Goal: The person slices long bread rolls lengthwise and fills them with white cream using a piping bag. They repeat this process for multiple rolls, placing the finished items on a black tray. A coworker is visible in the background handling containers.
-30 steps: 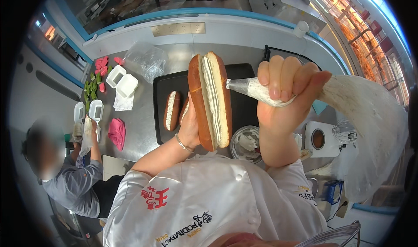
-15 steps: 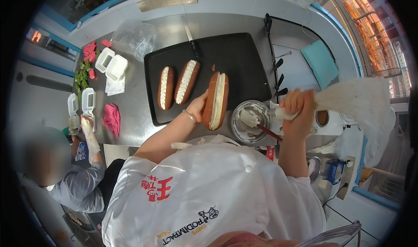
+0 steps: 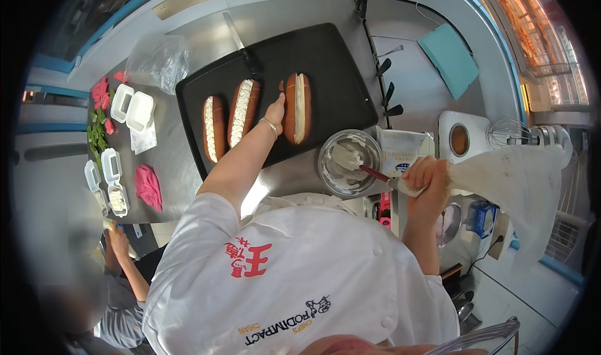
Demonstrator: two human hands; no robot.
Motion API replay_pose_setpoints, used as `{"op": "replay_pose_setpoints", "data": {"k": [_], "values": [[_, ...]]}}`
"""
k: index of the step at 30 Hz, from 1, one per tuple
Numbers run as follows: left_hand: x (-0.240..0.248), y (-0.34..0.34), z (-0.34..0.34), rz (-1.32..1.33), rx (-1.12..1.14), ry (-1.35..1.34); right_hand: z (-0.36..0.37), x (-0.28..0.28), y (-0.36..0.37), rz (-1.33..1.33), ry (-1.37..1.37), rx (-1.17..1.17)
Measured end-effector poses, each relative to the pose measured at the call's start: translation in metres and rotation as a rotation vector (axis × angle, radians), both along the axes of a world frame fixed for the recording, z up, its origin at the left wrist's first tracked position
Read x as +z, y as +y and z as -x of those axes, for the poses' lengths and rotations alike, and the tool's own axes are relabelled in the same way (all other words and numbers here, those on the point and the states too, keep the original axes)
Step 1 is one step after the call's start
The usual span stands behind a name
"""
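My left hand (image 3: 275, 115) is against the left side of a long brown bun (image 3: 290, 114) with a stripe of cream along its split, over the black baking tray (image 3: 335, 86). Its other fingers are hidden by the bun. Two more cream-filled buns, a smaller one (image 3: 208, 129) and a longer one (image 3: 253, 108), lie to the left on the tray. Off to the right, my right hand (image 3: 427, 183) is closed round the narrow part of a white piping bag (image 3: 504, 180). Below its fist, a metal bowl (image 3: 322, 167) holds white cream and a red-handled spatula (image 3: 374, 172).
A black-handled knife (image 3: 246, 57) rests across the tray's far edge. White takeaway boxes (image 3: 139, 112), a pink cloth (image 3: 148, 187) and a plastic bag (image 3: 159, 61) are on the left. A kitchen scale (image 3: 447, 120) and whisk (image 3: 501, 133) stand right. A co-worker's hands (image 3: 118, 239) are at far left.
My left hand has carried the bun forward from the tray's near edge onto the tray beside the other two. The right hand still grips the piping bag. The co-worker's hands have moved back from the boxes.
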State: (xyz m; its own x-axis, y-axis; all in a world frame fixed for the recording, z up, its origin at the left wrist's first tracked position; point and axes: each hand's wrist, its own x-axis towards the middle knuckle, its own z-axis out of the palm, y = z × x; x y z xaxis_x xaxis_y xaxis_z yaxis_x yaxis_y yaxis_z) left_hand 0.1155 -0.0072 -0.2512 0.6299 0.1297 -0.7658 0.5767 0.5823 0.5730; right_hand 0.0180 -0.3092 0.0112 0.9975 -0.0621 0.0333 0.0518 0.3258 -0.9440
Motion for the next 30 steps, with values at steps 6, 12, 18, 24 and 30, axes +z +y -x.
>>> {"op": "replay_pose_setpoints", "data": {"k": [6, 12, 18, 24, 30], "values": [[0.003, 0.002, 0.011, -0.26, -0.068, -0.109, -0.015, -0.015, 0.011, 0.032, 0.144, 0.105], [0.006, 0.0, 0.09, -0.999, -0.313, -0.411, -0.071, -0.037, 0.031, 0.25, 0.418, 0.259], [0.014, -0.002, 0.186, -0.825, -0.35, -0.472, -0.177, -0.133, 0.049, 0.477, 0.68, 0.497], [0.041, 0.015, 0.226, -0.581, -0.542, -0.287, -0.226, -0.234, 0.061, 0.681, 0.708, 0.658], [0.041, 0.024, 0.23, -0.676, -0.799, -0.223, -0.201, -0.219, 0.036, 1.407, -0.222, 0.1]]}}
